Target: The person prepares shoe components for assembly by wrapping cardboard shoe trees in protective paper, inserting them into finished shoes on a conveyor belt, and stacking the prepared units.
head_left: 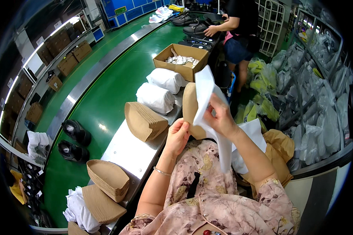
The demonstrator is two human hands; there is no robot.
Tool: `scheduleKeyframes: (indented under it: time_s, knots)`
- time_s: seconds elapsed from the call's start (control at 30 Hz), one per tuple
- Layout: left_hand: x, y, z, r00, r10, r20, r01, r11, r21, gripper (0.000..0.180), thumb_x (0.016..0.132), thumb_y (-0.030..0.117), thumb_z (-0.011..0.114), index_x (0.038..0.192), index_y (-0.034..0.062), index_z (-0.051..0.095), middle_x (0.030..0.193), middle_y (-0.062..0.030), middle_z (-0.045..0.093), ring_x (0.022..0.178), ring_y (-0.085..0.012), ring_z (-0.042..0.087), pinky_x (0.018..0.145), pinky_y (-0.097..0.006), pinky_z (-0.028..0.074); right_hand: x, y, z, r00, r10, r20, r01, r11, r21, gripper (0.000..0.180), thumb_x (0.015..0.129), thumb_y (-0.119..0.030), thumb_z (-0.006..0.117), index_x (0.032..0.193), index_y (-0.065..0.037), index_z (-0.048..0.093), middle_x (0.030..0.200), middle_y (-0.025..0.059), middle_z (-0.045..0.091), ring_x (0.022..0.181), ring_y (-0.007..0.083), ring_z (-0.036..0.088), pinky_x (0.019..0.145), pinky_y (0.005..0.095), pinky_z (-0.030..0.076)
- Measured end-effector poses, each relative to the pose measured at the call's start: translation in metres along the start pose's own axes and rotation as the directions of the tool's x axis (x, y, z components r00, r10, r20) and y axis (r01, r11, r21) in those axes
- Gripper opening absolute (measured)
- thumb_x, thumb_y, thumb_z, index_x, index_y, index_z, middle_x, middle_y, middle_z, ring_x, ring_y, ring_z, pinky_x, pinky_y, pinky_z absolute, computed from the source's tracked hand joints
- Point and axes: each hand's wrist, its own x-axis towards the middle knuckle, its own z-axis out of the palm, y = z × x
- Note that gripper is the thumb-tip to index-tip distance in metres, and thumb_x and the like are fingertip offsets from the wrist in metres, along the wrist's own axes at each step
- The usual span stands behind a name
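Above my lap, my left hand (177,136) pinches the lower edge of a curved brown cardboard form (189,103) between thumb and fingers. My right hand (220,116), fingers closed, grips a sheet of white paper (204,91) that stands against the form's right side and hangs down toward my lap. Part of the form is hidden behind the paper. On the metal ledge to the left sits a nested stack of similar brown forms (145,122). Two white paper-wrapped bundles (156,98) lie just beyond that stack.
More brown forms (108,179) lie nearer on the left, by crumpled white paper (81,209). Black shoes (75,132) stand on the green belt (106,105). Beyond the bundles is a cardboard box (180,70); a co-worker (239,31) handles shoes. Bagged items fill a rack (317,129) at right.
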Motion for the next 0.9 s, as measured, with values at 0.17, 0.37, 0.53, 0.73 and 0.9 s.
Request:
scheduleKeyframes:
  time_s: [0.17,0.37,0.53,0.73,0.9]
  knots:
    - [-0.001,0.007,-0.001,1.000,-0.006,-0.005,0.006,1.000,-0.023,0.018,0.092,0.010,0.050,0.106,0.0015,0.057,0.104,-0.0034,0.060,0.097,-0.0122,0.055,0.087,-0.028,0.042,0.020,-0.003,0.004,0.989,-0.139,0.042,0.145,0.961,-0.237,0.040,0.080,-0.016,0.062,0.116,-0.004,0.047,0.115,0.0156,0.046,0.093,0.0297,0.052,0.080,0.0367,0.046]
    - [0.002,0.013,0.007,1.000,0.010,0.029,-0.009,0.999,-0.039,0.019,0.091,0.010,0.050,0.107,0.0009,0.057,0.105,-0.0036,0.060,0.100,-0.0128,0.054,0.089,-0.030,0.042,0.014,0.003,0.007,0.971,0.159,0.181,-0.117,0.968,-0.220,0.078,0.079,-0.036,0.065,0.133,-0.002,0.020,0.127,0.0213,0.037,0.117,0.0359,0.041,0.097,0.0384,0.036]
    - [0.003,0.015,0.001,0.997,-0.073,0.008,0.074,0.996,-0.057,0.023,0.087,-0.001,0.050,0.108,0.0038,0.057,0.103,-0.0049,0.060,0.092,-0.0143,0.058,0.083,-0.031,0.046,0.022,-0.016,0.004,0.902,0.337,0.271,-0.234,0.907,-0.349,0.105,0.062,-0.043,0.076,0.135,-0.002,0.013,0.128,0.0216,0.034,0.116,0.0379,0.044,0.095,0.0404,0.039]
    - [0.007,0.020,0.004,0.990,-0.143,-0.001,0.142,0.985,-0.103,0.006,0.088,0.005,0.052,0.092,0.0079,0.055,0.089,-0.0001,0.059,0.082,-0.0118,0.057,0.076,-0.027,0.047,0.023,-0.018,0.006,0.815,0.497,0.297,-0.319,0.814,-0.485,0.110,0.055,-0.046,0.078,0.134,-0.001,0.016,0.125,0.0202,0.036,0.114,0.0375,0.044,0.094,0.0402,0.040]
    - [0.014,0.027,0.015,0.987,-0.160,-0.013,0.158,0.984,-0.077,0.028,0.092,0.019,0.052,0.116,0.0058,0.049,0.097,-0.0025,0.058,0.085,-0.0110,0.056,0.079,-0.027,0.045,0.013,0.004,0.008,0.902,0.382,0.199,-0.263,0.854,-0.449,0.100,0.054,-0.044,0.079,0.131,-0.002,0.029,0.125,0.0201,0.040,0.115,0.0352,0.045,0.096,0.0383,0.039]
